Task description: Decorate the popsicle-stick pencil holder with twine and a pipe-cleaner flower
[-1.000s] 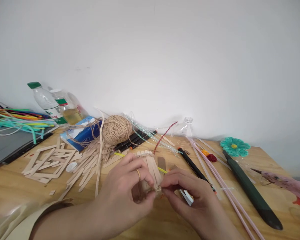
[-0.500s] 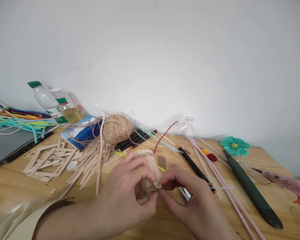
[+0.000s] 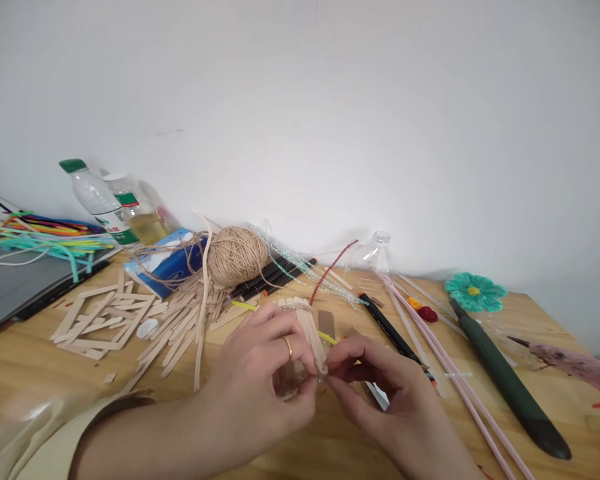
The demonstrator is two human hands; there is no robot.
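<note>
Between my hands is a small piece made of craft sticks (image 3: 307, 327) set side by side, with a band of twine (image 3: 296, 305) across its upper end. My left hand (image 3: 267, 373), wearing a ring, is closed round the piece's left side and lower part, hiding much of it. At the lower right edge, the thumb and forefinger of my right hand (image 3: 385, 393) pinch the end of a second twine band (image 3: 322, 367). That end lies close against the sticks. The fingertips of both hands are almost touching.
Behind are a ball of twine (image 3: 237, 257), loose craft sticks (image 3: 180, 333) and black markers (image 3: 390, 333). At right lie pink pipe cleaners (image 3: 453, 370), a dark green-handled tool (image 3: 510, 380), a teal flower (image 3: 475, 300) and a pink glue gun (image 3: 565, 363). Bottles (image 3: 100, 203) lean at back left.
The twine end, bunched up and standing out before, now sits flatter at the stick edge. My right fingertips have shifted slightly right; my left hand keeps its hold.
</note>
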